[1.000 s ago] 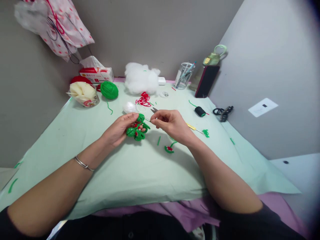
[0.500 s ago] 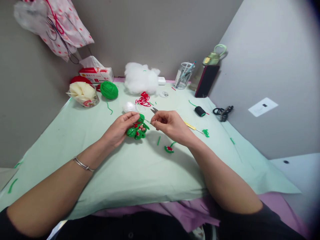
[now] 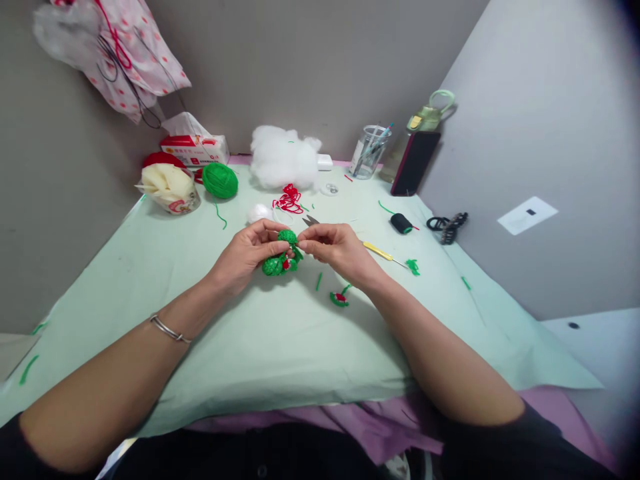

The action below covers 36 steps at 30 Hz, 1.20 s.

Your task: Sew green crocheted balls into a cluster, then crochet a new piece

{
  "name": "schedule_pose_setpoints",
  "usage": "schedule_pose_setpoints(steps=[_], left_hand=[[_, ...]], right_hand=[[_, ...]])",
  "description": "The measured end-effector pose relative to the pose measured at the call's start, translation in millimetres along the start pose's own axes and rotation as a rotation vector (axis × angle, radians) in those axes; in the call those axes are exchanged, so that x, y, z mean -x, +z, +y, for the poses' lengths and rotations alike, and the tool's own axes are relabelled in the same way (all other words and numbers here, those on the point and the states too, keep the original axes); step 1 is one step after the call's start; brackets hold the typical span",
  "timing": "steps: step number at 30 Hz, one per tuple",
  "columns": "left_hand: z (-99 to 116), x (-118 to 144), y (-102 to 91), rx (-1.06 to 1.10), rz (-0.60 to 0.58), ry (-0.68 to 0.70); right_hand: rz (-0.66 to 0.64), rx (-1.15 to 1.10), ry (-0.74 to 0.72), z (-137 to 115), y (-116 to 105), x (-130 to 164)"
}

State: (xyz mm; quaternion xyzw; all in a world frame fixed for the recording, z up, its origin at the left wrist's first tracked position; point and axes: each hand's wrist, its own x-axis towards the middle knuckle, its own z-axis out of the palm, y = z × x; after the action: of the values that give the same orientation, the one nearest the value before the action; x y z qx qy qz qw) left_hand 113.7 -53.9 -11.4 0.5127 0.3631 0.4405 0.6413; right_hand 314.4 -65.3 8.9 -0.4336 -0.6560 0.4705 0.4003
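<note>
Above the middle of the table, my left hand [image 3: 251, 253] is closed on a small crocheted piece [image 3: 273, 267], green with red and white parts and rounded lobes. The thumb and fingers grip its upper green lobe. My right hand [image 3: 336, 248] is closed in a pinch against the right side of that lobe; what sits between its fingertips is too small to make out. Behind the right hand, the blades of scissors [image 3: 311, 221] show, their handles hidden. A smaller red and green crocheted piece [image 3: 339, 299] with a green yarn tail lies below the right hand.
A yellow-handled crochet hook [image 3: 379, 251] lies right of the hands. Farther back are green yarn [image 3: 220, 181], white stuffing [image 3: 285, 158], tangled red yarn [image 3: 289, 199] and a pen cup [image 3: 369, 153]. A phone [image 3: 416, 163] leans on a bottle; a black spool [image 3: 401, 223] lies nearer.
My right hand has come in from the right against the crocheted piece; the thin strand stretched between them no longer shows. The piece has turned in my left hand and shifted slightly right.
</note>
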Motion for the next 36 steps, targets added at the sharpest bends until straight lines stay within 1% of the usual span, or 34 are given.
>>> schedule_pose_setpoints(steps=[2,6,10,13,16,21,25,29,32,36], left_hand=[[2,0,-0.3,-0.001,0.001,0.007],[6,1,-0.1,0.01,0.015,-0.021],[8,2,-0.9,0.019,0.041,-0.022],[9,1,-2.1,0.046,0.038,-0.025],[11,2,-3.0,0.069,0.023,-0.057],[12,1,-5.3,0.092,-0.035,-0.079],[7,0,-5.6,0.086,-0.041,-0.085],[2,2,-1.0,0.065,-0.059,-0.074],[1,3,3.2,0.06,-0.045,-0.046],[2,3,5.0,0.068,0.008,-0.032]], right_hand=[[0.016,0.029,-0.03,0,-2,0],[0.003,0.068,-0.068,1,-6,1],[-0.005,0.118,-0.093,1,-9,3],[-0.014,0.134,-0.096,1,-10,2],[-0.037,0.073,-0.079,4,-12,0],[-0.078,-0.093,-0.049,13,-12,-6],[-0.051,-0.17,-0.036,17,-5,-7],[0.005,-0.241,-0.027,15,4,-6],[0.022,-0.227,-0.036,14,5,-6],[0.023,-0.107,-0.063,13,0,-7]])
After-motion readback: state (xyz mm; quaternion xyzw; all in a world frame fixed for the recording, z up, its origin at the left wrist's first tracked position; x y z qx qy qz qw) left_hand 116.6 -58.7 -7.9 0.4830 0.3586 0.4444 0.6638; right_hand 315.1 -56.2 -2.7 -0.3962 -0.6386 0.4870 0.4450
